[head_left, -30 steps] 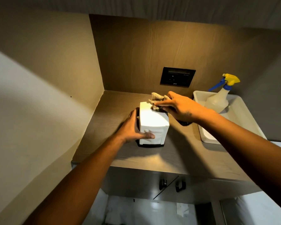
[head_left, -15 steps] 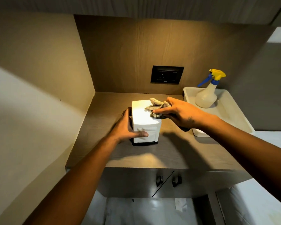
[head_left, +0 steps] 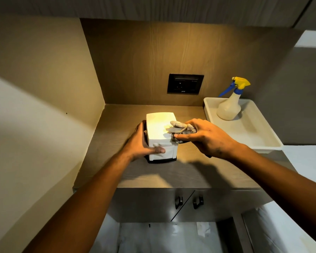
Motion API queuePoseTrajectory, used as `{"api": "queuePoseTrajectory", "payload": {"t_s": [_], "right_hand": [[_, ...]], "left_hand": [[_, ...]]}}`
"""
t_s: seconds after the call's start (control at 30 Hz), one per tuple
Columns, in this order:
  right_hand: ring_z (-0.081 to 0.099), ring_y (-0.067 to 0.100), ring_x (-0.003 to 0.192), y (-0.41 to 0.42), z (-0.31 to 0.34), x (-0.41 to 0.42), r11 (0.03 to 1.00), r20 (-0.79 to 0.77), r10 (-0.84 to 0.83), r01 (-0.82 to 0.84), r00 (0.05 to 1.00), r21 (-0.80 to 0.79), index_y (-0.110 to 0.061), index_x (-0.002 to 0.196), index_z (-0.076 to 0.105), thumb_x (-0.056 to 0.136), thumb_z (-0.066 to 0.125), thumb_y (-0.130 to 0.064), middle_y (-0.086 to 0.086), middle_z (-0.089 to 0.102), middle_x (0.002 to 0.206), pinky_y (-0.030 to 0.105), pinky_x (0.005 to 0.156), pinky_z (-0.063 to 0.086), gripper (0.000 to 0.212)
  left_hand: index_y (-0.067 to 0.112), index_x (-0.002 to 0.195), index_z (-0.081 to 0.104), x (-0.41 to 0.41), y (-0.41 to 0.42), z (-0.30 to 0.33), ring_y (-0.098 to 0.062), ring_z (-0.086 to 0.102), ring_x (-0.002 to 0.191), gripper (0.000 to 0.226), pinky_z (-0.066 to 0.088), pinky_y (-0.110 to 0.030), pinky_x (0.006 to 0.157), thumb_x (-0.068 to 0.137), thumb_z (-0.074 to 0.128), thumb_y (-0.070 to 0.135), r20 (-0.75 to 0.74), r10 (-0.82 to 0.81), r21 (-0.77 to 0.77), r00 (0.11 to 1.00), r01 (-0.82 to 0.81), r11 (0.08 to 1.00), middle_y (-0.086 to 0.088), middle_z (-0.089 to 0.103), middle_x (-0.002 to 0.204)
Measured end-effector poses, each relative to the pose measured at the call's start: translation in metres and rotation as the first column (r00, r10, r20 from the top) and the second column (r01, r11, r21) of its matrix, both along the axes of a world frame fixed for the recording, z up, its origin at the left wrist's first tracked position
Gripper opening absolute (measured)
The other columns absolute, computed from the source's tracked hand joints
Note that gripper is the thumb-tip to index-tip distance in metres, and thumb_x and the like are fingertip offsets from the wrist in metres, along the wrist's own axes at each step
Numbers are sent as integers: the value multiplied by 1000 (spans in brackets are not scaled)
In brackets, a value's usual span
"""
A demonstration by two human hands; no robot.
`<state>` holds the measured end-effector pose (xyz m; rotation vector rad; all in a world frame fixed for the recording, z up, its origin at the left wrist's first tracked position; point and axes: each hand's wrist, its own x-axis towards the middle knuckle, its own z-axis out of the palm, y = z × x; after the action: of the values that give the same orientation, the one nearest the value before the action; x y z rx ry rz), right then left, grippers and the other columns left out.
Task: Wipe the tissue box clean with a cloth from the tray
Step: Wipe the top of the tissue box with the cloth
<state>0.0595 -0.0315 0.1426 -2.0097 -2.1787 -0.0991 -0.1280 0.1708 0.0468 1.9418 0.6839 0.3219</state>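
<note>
A white tissue box (head_left: 158, 127) with a dark base stands upright on the wooden counter (head_left: 190, 172). My left hand (head_left: 141, 145) grips its left side, thumb across the front face. My right hand (head_left: 206, 136) holds a crumpled grey cloth (head_left: 181, 127) and presses it on the top right edge of the box. The white tray (head_left: 252, 132) sits at the right of the counter, apart from both hands.
A spray bottle (head_left: 229, 105) with a yellow and blue trigger stands at the back of the tray. A black wall socket (head_left: 185, 84) is on the wooden back panel. Walls close in on the left. Cabinet doors with dark handles (head_left: 189, 201) hang below the counter edge.
My right hand with the cloth has slid from the back of the box top toward its front right edge. My left hand keeps its hold on the box.
</note>
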Motion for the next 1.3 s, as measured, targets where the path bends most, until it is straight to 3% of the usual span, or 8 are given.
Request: {"api": "queuePoseTrajectory", "payload": {"t_s": [0.17,0.3,0.47,0.6,0.77,1.03,1.17,1.3], "right_hand": [[56,28,83,0,0,20,994,22,-112,113,993,-2,-36,121,66,90,58,-27,11,61,102,33,58,47,33],[57,29,83,17,11,3,979,-2,-154,153,988,135,-29,120,68,89,63,-18,15,61,106,29,62,44,32],[53,25,88,48,12,-39,1000,8,-5,5,1000,13,-38,124,62,92,51,-39,9,56,104,37,66,48,34],[49,21,83,82,8,-40,998,-87,-69,68,994,-13,-43,129,56,96,47,-37,4,46,97,35,65,45,35],[51,24,90,97,6,-8,950,-125,-311,310,942,-34,-43,133,53,101,40,-37,4,42,100,33,71,49,35],[42,16,83,91,2,-34,985,-88,-175,175,981,-12,-43,134,52,100,43,-36,1,38,94,28,62,34,36],[46,19,82,116,2,-23,953,-155,-303,298,940,-54,-45,132,53,101,36,-39,4,42,97,30,64,39,35],[57,22,88,114,-3,4,900,-333,-432,421,838,-108,-31,129,61,101,42,-27,13,59,115,28,75,47,34]], "left_hand": [[41,152,25,-2,-1,1,-20,44,143,139,43,-60,114,38,99,66,10,4,-3,1000,-4,1000,5,46,156],[44,150,26,-2,0,-1,-19,47,141,135,49,-58,110,39,100,66,21,-3,-13,1000,3,1000,8,48,153],[38,148,32,1,-1,0,-17,53,132,126,52,-50,106,44,100,62,29,-10,26,1000,10,1000,10,51,144],[34,145,37,1,-1,-1,5,54,125,120,51,-36,107,46,102,54,47,-18,47,999,16,999,16,54,138],[43,151,24,0,-3,4,-19,47,140,135,49,-54,110,41,100,66,-6,16,22,1000,-16,1000,6,45,154],[36,153,26,-2,-5,5,-17,51,136,133,49,-46,111,46,103,55,-10,15,-6,1000,-15,1000,6,49,150],[39,150,28,-2,-5,6,-17,52,136,132,50,-50,110,44,103,57,-16,17,-9,1000,-17,1000,7,50,149],[42,151,24,-3,-4,7,-20,47,141,136,49,-56,111,41,98,68,-32,17,19,999,-17,1000,6,46,154]]}}
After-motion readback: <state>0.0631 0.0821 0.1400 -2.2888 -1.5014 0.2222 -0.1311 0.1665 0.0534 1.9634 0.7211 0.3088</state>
